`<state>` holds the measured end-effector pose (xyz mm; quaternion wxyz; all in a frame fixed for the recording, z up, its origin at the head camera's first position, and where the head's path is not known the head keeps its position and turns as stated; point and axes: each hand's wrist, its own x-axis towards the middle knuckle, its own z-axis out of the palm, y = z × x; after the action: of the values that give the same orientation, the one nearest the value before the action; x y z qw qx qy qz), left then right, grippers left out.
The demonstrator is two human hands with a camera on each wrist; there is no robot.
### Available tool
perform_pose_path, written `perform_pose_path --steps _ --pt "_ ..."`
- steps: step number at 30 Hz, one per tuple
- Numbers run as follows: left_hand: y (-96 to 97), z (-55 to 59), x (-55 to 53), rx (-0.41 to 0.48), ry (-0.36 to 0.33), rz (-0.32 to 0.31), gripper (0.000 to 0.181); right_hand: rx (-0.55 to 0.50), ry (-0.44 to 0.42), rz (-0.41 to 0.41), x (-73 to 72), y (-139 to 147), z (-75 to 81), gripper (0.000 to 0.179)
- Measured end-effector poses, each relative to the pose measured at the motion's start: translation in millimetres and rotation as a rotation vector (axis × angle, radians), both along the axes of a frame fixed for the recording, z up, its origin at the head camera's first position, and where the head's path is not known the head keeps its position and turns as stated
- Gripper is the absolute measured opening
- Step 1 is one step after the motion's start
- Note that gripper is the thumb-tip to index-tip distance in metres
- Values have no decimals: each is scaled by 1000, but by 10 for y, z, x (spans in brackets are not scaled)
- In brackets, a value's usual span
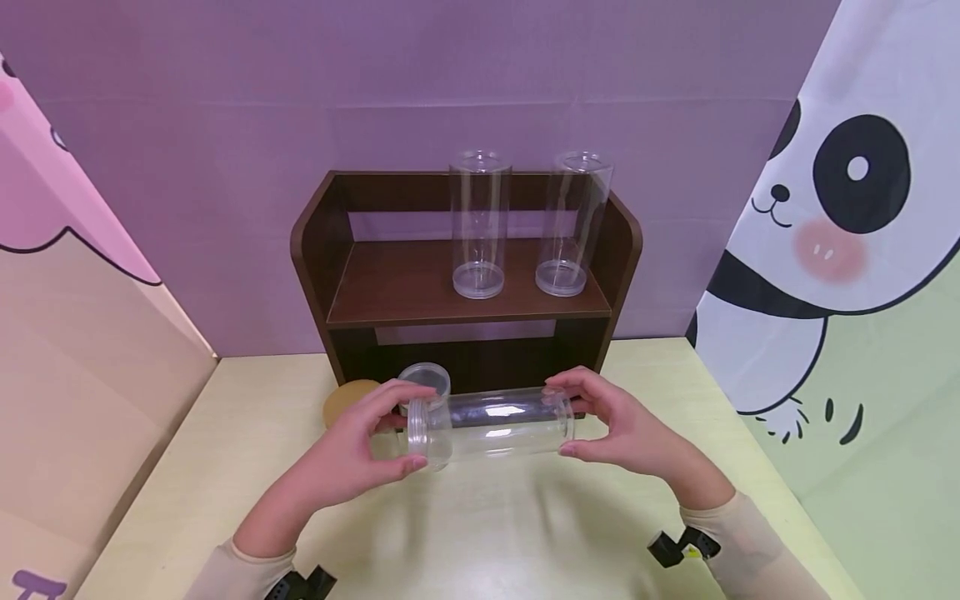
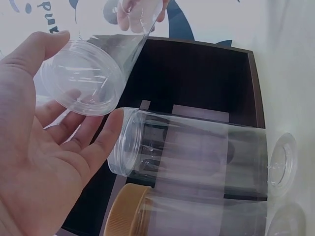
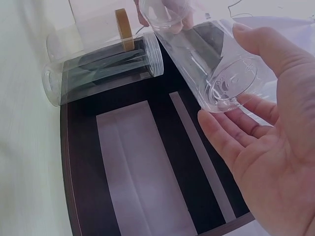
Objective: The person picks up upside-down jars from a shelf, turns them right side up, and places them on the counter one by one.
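Note:
Between my two hands lies a clear plastic jar (image 1: 502, 427), held sideways above the table. My left hand (image 1: 360, 450) grips its left end, thumb below and fingers above, round the clear screw lid (image 1: 417, 429). That lid (image 2: 81, 78) faces the palm in the left wrist view. At the other end, my right hand (image 1: 618, 425) grips the jar's base (image 3: 231, 81) between thumb and fingers. Behind my left hand stand a jar with a clear lid (image 1: 425, 377) and another with a tan lid (image 1: 348, 402), both partly hidden in the head view.
A dark brown two-level shelf (image 1: 405, 283) stands at the back of the pale table (image 1: 480, 525). On its upper board are two tall clear cylinders, one near the middle (image 1: 480, 221) and one to the right (image 1: 576, 218). A purple backdrop (image 1: 225, 208) hangs behind.

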<state>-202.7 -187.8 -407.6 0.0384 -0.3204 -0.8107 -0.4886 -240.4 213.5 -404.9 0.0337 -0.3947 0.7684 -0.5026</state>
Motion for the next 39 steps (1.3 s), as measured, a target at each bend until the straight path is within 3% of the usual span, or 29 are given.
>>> perform_pose_path --steps 10,16,24,29,34,39 --pt "-16 -60 -21 159 5 -17 74 3 -45 -1 3 -51 -38 70" --pt "-16 -66 -37 228 15 5 72 22 -87 -8 24 -85 -86 70" --pt "47 -41 -53 287 26 59 66 57 -133 9 23 -158 -275 68" --pt "112 12 -70 317 56 48 65 65 -138 36 40 -236 -381 66" --pt "225 63 -77 301 67 4 68 68 -131 52 58 -332 -453 61" --pt "367 99 -90 225 72 -23 69 56 -125 75 67 -415 -517 57"
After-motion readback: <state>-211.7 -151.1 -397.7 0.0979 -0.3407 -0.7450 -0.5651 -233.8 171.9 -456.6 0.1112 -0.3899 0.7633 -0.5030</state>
